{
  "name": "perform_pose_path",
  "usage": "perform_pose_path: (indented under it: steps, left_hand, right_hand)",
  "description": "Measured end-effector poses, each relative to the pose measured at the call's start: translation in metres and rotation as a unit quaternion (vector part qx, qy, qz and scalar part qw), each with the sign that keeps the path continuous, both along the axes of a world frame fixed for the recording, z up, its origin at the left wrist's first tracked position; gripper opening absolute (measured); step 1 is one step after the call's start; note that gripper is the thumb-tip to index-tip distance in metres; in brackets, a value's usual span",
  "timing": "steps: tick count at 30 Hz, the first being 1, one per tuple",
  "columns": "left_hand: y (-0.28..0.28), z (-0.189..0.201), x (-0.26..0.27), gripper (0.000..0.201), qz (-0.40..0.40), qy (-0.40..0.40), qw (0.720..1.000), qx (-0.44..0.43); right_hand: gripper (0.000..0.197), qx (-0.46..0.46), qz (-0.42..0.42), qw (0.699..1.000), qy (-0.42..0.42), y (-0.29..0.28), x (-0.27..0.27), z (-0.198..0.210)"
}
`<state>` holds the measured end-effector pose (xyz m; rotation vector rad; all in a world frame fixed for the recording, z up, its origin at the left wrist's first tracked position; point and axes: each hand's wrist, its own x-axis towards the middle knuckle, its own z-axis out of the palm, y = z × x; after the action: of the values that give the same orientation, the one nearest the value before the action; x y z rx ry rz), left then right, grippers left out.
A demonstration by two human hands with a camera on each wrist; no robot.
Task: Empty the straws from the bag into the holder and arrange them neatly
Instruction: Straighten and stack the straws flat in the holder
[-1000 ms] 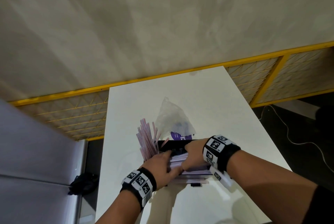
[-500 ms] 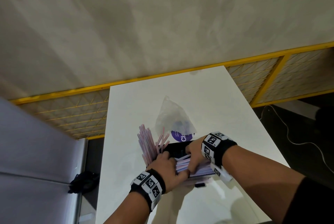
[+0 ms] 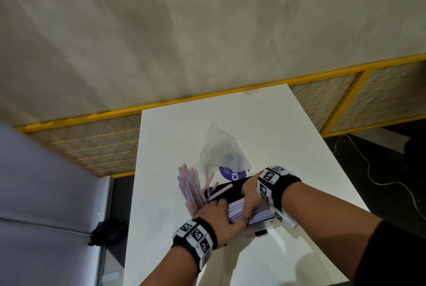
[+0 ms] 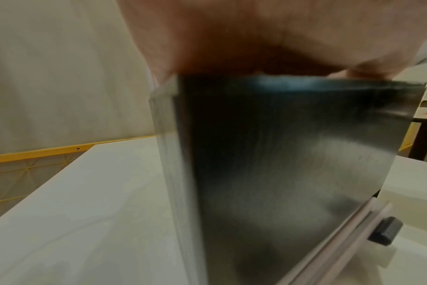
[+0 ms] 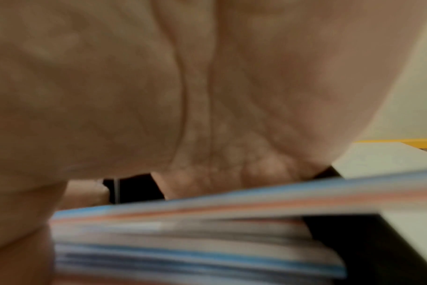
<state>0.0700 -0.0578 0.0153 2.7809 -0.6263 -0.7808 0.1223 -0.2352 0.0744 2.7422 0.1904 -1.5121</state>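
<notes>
On the white table [image 3: 265,124] stands a black holder [image 3: 230,190], near the middle of the near half. Most of the holder is hidden under the two hands. In the left wrist view only its dark, shiny side wall [image 4: 293,154] shows, very close and blurred.

The straws [image 3: 239,209] are pink, blue and white. One stack lies flat across the holder between the hands. Another bunch [image 3: 190,187] stands tilted at the left end of the holder and leans out to the far left. A few single straws cross the black opening in loose directions.

The left hand [image 3: 215,218] lies on the near left corner of the holder, and its fingers reach onto the flat stack. The fingers are partly covered by the straws and by the other hand, so I cannot tell if they are spread or pinching. The right hand [image 3: 250,195] comes from the right and is bent down over the stack; its thumb seems to touch the left hand's fingertips. In the right wrist view the palm [image 5: 159,86] fills the picture above blurred straws [image 5: 195,231], and the fingers are cut off there.

The clear plastic bag [image 3: 221,149] lies just beyond the holder, crumpled, with a purple label [image 3: 231,173] half hidden by the holder's far edge. A small black piece [image 3: 261,232] lies on the table at the holder's near side; what it is I cannot make out.
</notes>
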Motion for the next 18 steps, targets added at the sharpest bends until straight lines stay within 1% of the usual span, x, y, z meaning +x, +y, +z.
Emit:
perform_pose_path:
  steps: [3, 5, 7, 10, 13, 15, 18]
  left_hand:
    - [0.000, -0.002, 0.001, 0.087, 0.005, 0.002, 1.000, 0.006]
    - [0.001, -0.001, 0.002, 0.085, 0.002, 0.001, 1.000, 0.001]
    - [0.002, 0.000, 0.003, 0.075, -0.006, -0.005, 1.000, -0.009]
    - [0.003, 0.004, 0.005, 0.058, -0.004, -0.001, 0.999, -0.046]
    - [0.004, 0.010, 0.008, 0.049, 0.016, 0.015, 0.996, -0.090]
    - [0.005, 0.013, 0.007, 0.049, 0.006, -0.009, 0.996, -0.093]
    - [0.005, 0.015, 0.002, 0.053, -0.032, -0.078, 0.993, -0.081]
  right_hand:
    - [0.057, -0.001, -0.002, 1.000, 0.004, 0.002, -0.003, -0.001]
    - [0.057, 0.012, -0.007, 1.000, 0.002, 0.002, -0.006, -0.002]
    - [0.060, 0.028, -0.015, 0.999, -0.003, -0.001, -0.007, 0.000]
    - [0.058, 0.050, -0.018, 0.998, -0.012, -0.006, -0.009, 0.003]
    - [0.057, 0.068, -0.013, 0.998, -0.007, -0.008, -0.007, 0.006]
    - [0.058, 0.068, -0.007, 0.998, 0.003, -0.008, -0.004, 0.006]
    - [0.057, 0.063, -0.010, 0.998, 0.006, -0.008, -0.002, 0.006]
